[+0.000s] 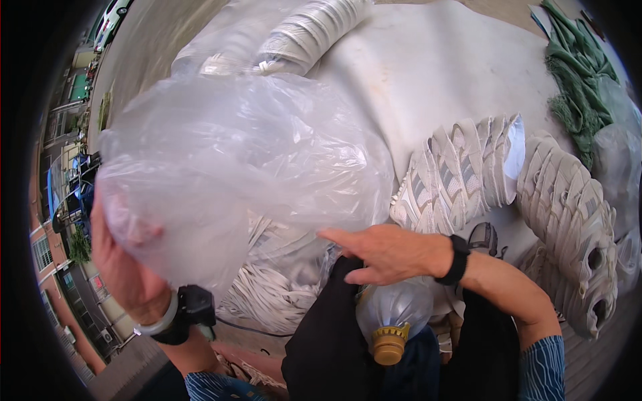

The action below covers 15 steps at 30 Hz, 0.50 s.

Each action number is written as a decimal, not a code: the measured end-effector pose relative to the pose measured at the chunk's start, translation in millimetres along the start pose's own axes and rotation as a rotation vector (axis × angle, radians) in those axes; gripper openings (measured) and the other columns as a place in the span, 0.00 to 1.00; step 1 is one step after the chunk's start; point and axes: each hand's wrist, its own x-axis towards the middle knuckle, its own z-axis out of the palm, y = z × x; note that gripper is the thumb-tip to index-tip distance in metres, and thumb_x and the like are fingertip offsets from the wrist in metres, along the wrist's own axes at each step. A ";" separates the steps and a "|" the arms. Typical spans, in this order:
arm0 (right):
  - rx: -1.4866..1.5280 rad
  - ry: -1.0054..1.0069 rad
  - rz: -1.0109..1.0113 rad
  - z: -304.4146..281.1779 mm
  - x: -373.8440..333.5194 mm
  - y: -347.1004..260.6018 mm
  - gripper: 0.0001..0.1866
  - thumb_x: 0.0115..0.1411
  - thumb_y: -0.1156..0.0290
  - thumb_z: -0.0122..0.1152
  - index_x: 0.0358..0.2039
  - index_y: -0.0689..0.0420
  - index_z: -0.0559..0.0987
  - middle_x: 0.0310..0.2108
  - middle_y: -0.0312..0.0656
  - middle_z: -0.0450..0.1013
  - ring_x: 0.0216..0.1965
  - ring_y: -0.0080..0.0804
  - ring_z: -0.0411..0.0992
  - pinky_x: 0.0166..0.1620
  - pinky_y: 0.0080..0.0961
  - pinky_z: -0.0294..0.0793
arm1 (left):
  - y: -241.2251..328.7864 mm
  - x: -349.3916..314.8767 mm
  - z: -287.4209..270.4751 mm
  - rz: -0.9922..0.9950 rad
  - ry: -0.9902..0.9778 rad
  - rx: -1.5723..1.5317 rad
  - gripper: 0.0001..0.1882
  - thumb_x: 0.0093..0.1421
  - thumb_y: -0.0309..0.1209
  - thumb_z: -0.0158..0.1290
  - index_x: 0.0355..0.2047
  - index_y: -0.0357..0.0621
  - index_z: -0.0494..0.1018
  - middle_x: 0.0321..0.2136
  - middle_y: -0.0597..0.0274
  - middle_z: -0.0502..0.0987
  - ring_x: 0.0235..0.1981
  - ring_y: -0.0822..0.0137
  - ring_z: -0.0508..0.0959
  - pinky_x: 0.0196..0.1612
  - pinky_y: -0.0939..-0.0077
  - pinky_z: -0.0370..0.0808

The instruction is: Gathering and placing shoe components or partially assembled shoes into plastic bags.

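Left-hand grip: the left hand (pixel 124 257) is at the bag's left side, fingers and thumb seen only hazily through the film; whether they pinch it or just spread inside, I cannot tell.
Right-hand grip: the right hand (pixel 394 252) is loosely spread, index finger pointing left at the film's lower edge, thumb apart, nothing visibly held; contact is unclear.
Clear plastic bag: the clear plastic bag (pixel 301 147) billows between and beyond the hands, its lower edge over a bundle of pale strips (pixel 271 294).
Handling the film: thin and slippery, I judge; best to separate the layers, hold the rim wide with both hands and avoid fingernail snags.
Shoe uppers: nested in one row (pixel 455 174) right of the bag, with another curved row (pixel 568 220) beyond.
Lap: a clear plastic bottle (pixel 394 307) with a yellow cap, below the right hand.
Far side: a wrapped stack (pixel 314 37) on white sheeting (pixel 441 60); green cloth (pixel 580 77) at right.
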 end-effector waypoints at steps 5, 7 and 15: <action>-0.379 0.745 0.042 -28.6 12.9 31.2 0.37 0.51 0.65 0.61 0.58 0.67 0.57 0.51 0.63 0.63 0.53 0.55 0.64 0.54 0.38 0.67 | 37.0 -5.6 -39.3 -0.116 -0.214 -0.144 0.20 0.68 0.36 0.34 0.53 0.37 0.65 0.48 0.52 0.72 0.43 0.62 0.76 0.39 0.71 0.79; -0.397 1.054 0.014 -85.1 -2.3 36.1 0.41 0.49 0.67 0.63 0.60 0.66 0.55 0.52 0.62 0.62 0.54 0.56 0.62 0.57 0.37 0.65 | 34.7 -22.5 -51.1 0.290 -0.170 0.621 0.20 0.66 0.34 0.36 0.52 0.34 0.65 0.46 0.49 0.73 0.45 0.60 0.75 0.50 0.70 0.73; -0.619 1.413 0.107 -154.0 -72.0 7.3 0.46 0.50 0.55 0.67 0.63 0.56 0.54 0.56 0.48 0.60 0.50 0.45 0.66 0.52 0.37 0.68 | -9.3 -61.6 64.9 -0.382 -0.484 0.202 0.19 0.67 0.36 0.36 0.50 0.35 0.66 0.37 0.55 0.73 0.34 0.66 0.73 0.40 0.75 0.72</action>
